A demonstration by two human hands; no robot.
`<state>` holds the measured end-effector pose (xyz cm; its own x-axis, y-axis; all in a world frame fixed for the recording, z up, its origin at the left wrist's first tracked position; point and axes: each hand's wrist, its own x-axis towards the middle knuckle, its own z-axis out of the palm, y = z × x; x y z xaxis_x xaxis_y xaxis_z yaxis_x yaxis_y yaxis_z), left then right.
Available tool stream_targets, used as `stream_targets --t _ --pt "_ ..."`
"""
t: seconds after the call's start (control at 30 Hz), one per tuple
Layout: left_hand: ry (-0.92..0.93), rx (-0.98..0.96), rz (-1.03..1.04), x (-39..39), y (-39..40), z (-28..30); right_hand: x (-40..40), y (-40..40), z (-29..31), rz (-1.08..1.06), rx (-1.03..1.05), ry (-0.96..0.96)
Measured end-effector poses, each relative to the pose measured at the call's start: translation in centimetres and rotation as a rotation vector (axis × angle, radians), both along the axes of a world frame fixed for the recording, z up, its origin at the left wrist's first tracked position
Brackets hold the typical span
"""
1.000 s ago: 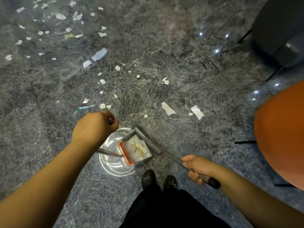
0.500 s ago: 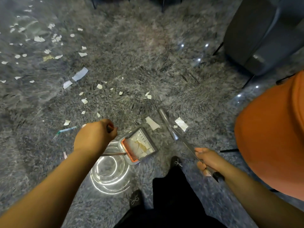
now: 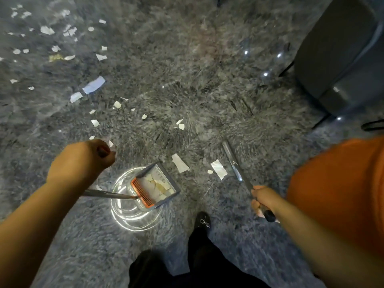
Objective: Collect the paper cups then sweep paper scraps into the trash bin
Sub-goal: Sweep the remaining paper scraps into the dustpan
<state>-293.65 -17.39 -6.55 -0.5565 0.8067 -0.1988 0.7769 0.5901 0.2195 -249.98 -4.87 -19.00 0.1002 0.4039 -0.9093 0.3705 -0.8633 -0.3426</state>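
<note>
Head view: left hand (image 3: 83, 161) grips dustpan (image 3: 154, 189) handle, right hand (image 3: 262, 199) grips broom handle (image 3: 234, 163); paper scraps (image 3: 179, 163) litter floor.

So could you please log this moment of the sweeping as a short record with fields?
left hand: left hand grips the long handle of the grey dustpan with the orange comb edge
right hand: right hand grips the thin metal broom handle with the black end grip
dustpan contents: several white scraps
nearest litter: two white paper strips on the grey mottled floor, between dustpan and broom handle
remaining litter: many scraps upper left
right side: large orange object
</note>
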Motion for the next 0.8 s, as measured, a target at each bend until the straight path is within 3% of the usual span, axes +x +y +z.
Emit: stream_targets --t 0.5,0.8 --pt "-0.005 0.017 0.247 -3.7 -5.6 2.5 -13.8 0.1 -0.6 0.291 -0.094 0.047" --pt "-0.004 -0.019 0.345 -7.5 -12.3 2.7 -22.8 -4.7 0.1 0.560 -0.166 0.081"
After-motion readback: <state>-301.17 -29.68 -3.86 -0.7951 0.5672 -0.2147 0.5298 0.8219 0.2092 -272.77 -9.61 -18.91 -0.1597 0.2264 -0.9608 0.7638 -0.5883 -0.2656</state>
